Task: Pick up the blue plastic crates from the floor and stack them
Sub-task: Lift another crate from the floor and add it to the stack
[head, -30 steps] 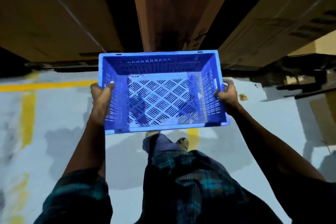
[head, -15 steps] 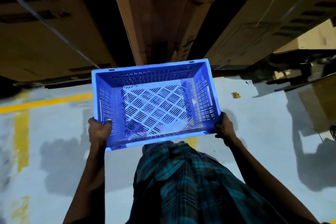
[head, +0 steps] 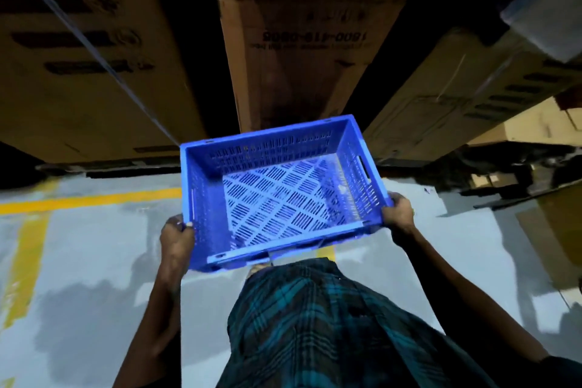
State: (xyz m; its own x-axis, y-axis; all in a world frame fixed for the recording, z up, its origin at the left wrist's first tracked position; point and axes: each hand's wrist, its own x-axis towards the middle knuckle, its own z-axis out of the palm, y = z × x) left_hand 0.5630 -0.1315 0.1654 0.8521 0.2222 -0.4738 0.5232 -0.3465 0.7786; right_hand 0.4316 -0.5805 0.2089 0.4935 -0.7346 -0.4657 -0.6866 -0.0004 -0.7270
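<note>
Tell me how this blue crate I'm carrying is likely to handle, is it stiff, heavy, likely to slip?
The blue crate probably stays stiff: held only at its two near corners, its rim looks straight. It is likely light for its size, being empty with slotted walls and base. Slipping seems possible, since the left hand and right hand grip smooth plastic at the edges.

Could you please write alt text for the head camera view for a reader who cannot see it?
A person carries an empty blue crate above a grey floor, left hand and right hand gripping its side rims. Tall cardboard boxes stand ahead, beyond yellow floor lines.
</note>
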